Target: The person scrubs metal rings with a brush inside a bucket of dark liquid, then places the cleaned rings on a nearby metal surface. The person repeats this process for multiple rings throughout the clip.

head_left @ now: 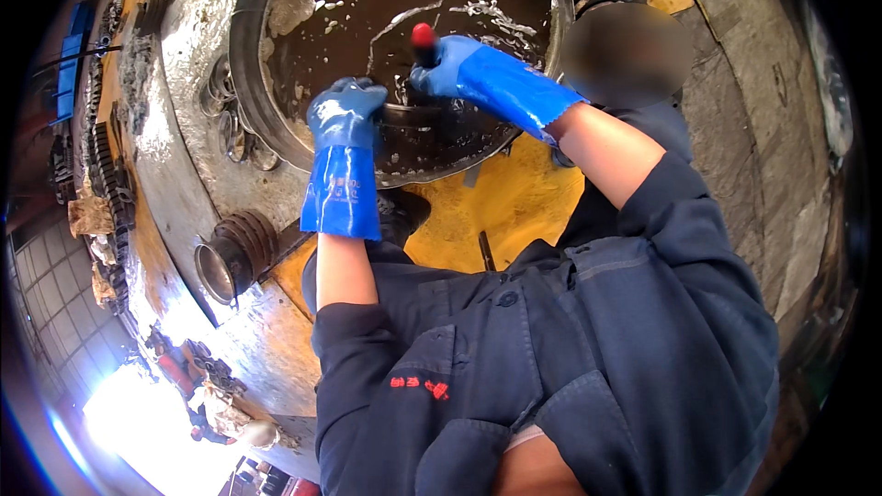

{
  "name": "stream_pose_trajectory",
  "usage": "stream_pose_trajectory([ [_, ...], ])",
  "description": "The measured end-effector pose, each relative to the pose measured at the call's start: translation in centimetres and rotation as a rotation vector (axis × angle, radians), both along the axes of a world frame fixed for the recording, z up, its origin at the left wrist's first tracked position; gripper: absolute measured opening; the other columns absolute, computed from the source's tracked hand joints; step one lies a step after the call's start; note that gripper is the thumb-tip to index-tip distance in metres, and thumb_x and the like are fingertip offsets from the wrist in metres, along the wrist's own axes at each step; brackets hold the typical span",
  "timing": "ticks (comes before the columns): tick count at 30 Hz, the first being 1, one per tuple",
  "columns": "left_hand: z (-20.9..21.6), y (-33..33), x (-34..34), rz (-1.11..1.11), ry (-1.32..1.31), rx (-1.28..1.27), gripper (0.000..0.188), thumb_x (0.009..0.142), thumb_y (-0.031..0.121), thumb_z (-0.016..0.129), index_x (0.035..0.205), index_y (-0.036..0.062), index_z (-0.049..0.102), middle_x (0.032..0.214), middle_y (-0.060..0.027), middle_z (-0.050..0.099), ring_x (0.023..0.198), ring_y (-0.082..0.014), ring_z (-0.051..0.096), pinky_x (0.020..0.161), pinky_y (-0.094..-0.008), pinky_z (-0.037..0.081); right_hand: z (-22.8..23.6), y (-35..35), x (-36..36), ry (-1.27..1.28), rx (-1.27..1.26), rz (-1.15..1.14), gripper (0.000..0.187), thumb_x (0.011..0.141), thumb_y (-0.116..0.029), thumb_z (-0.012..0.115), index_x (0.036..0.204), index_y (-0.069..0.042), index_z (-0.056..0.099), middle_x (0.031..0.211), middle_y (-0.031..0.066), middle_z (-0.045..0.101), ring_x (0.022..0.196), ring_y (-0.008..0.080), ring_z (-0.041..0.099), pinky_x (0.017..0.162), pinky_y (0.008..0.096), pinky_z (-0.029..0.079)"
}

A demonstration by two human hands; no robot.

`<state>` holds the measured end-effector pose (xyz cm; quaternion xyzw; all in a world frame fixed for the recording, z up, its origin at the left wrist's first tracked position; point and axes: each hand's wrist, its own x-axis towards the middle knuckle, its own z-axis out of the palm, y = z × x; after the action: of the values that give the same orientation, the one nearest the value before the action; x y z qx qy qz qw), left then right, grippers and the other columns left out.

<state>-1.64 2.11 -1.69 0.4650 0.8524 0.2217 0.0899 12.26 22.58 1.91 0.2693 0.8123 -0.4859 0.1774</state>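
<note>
Steadying a metal ring [418, 113] over the basin [253, 64], left hand [344, 115] fingers clamp it; right hand [450, 64] fingers wrap a red-tipped tool [423, 41], working above dark liquid so drips stay inside.

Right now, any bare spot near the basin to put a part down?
Yes: the yellow floor patch between the basin rim and the person's jacket. The grey ledge left of the basin is crowded with metal rings; a ribbed cylinder lies below. Inside the basin, left hand and right hand work in dark foamy liquid.
</note>
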Motion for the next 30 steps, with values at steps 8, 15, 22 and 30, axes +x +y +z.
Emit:
stream_pose_trajectory([
  [8,-1.1,-3.3,-0.3,0.590,-0.859,0.342,0.038,0.096,0.023,0.077,0.125,0.0023,0.067,0.104,-0.0089,0.075,0.091,-0.0216,0.071,0.083,-0.0334,0.058,-2.2,-2.5,-0.9,0.093,-0.289,-0.055,0.036,0.087,-0.039,0.070,0.104,-0.009,0.079,0.102,0.0159,0.078,0.098,0.0272,0.074,0.091,0.0396,0.055],
  [15,-1.2,-1.2,2.3,0.532,-1.008,0.261,0.033,0.091,0.022,0.082,0.115,0.0029,0.070,0.100,-0.0057,0.073,0.085,-0.0152,0.067,0.081,-0.0332,0.056,-2.0,-3.5,-0.3,0.059,-0.028,-0.049,0.037,0.091,-0.042,0.074,0.112,-0.012,0.079,0.099,0.0116,0.079,0.095,0.0252,0.074,0.092,0.0383,0.056],
  [22,-0.9,-0.4,1.1,0.499,-0.140,-0.211,0.032,0.093,0.018,0.070,0.119,0.0001,0.070,0.107,-0.0246,0.075,0.101,-0.0382,0.074,0.089,-0.0405,0.057,-1.9,-1.1,-0.8,0.538,-0.573,-0.429,0.030,0.095,-0.038,0.070,0.102,-0.009,0.077,0.089,0.0070,0.076,0.080,0.0150,0.069,0.081,0.0324,0.057],
  [30,-1.3,-1.2,-0.3,0.506,-0.590,-0.216,0.034,0.093,0.007,0.068,0.125,-0.0034,0.067,0.103,-0.0162,0.077,0.092,-0.0288,0.075,0.077,-0.0384,0.059,-2.7,-2.8,-1.5,0.572,-0.383,-0.287,0.035,0.099,-0.040,0.073,0.116,-0.010,0.079,0.104,0.0117,0.080,0.098,0.0227,0.074,0.093,0.0364,0.055],
])
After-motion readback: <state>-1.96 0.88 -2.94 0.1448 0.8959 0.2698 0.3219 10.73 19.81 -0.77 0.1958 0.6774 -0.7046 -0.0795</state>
